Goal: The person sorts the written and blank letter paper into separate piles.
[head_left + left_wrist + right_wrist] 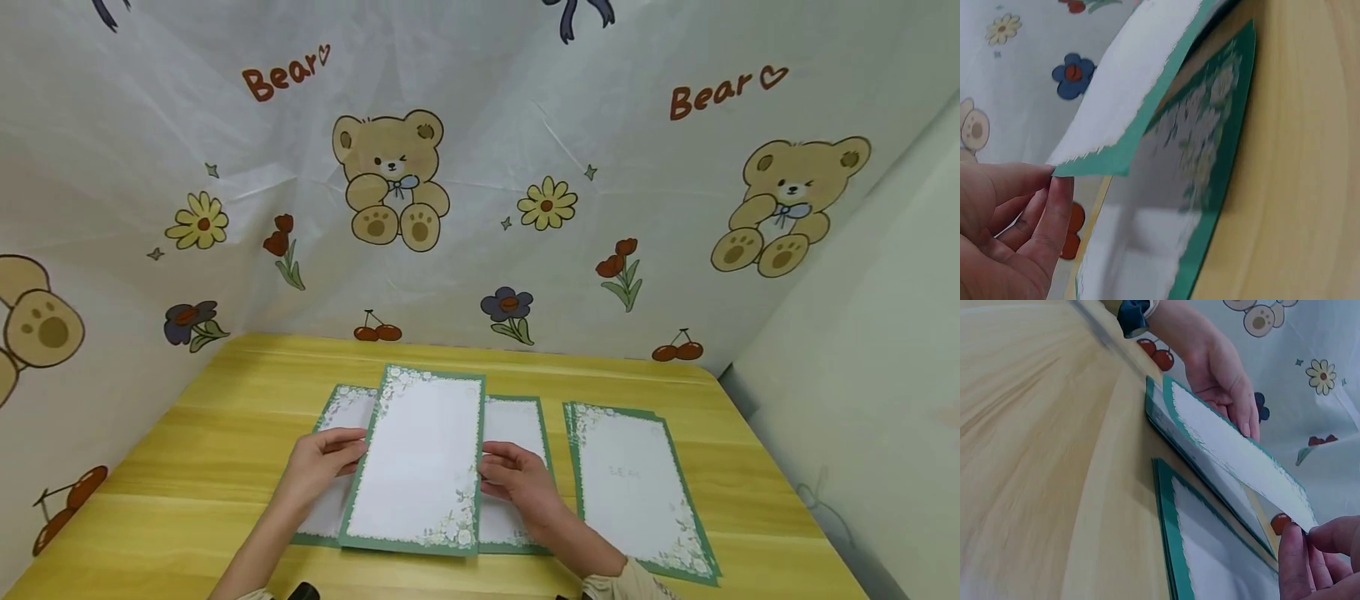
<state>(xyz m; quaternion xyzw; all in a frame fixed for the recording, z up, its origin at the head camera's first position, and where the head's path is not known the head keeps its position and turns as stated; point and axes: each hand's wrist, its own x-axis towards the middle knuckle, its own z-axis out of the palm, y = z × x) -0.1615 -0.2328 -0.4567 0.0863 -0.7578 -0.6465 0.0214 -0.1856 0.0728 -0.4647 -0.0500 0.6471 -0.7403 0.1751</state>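
Note:
A white paper sheet (420, 458) with a green border and printed white flowers is held up, tilted above the table. My left hand (321, 461) pinches its left edge between thumb and fingers; the left wrist view shows this grip on the sheet (1129, 81) closely. On the opposite edge, my right hand (521, 487) pinches the same sheet, as the right wrist view also shows. Beneath it lie matching sheets, one showing at the left (326, 508) and one at the right (517, 425), partly covered by the raised sheet and the hands.
To the right, a slightly fanned stack of matching sheets (637, 492) lies on the yellow wood-grain table (225, 433). Faint marks show on its top sheet. A white cloth (480, 275) printed with bears and flowers hangs behind the table's back edge.

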